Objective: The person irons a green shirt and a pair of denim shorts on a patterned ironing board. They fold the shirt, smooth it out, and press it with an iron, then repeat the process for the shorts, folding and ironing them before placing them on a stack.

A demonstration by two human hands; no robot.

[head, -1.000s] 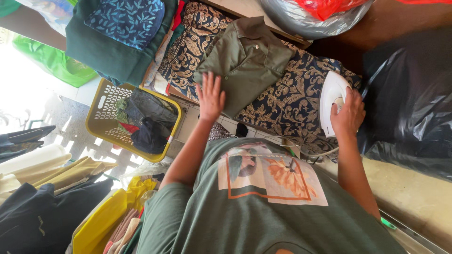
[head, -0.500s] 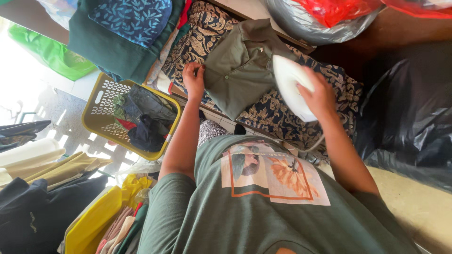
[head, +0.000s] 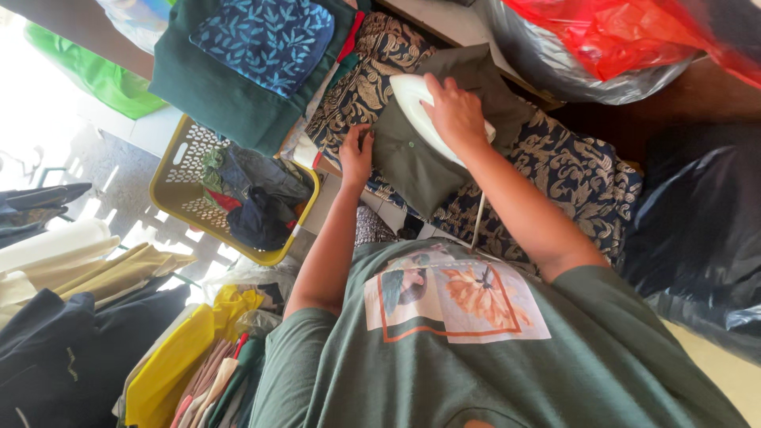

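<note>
An olive-green shirt [head: 412, 166] lies on a board covered with a navy and cream patterned cloth [head: 555, 166]. My right hand [head: 452, 115] grips a white iron [head: 406, 93], which rests on the upper part of the shirt. The iron's cord [head: 478, 222] hangs down toward my body. My left hand [head: 357, 154] is at the shirt's left edge, fingers curled on the fabric. My green printed T-shirt fills the bottom of the view.
A yellow laundry basket [head: 178, 198] with dark clothes stands left of the board. Folded green and blue leaf-print cloths [head: 238, 47] lie above it. A clear bag with red contents [head: 602, 40] and a black bag [head: 697, 230] sit right. A yellow bag [head: 166, 372] is at the bottom left.
My right hand carried the iron from the board's right side leftward onto the shirt. My left hand slid from flat on the shirt to its left edge.
</note>
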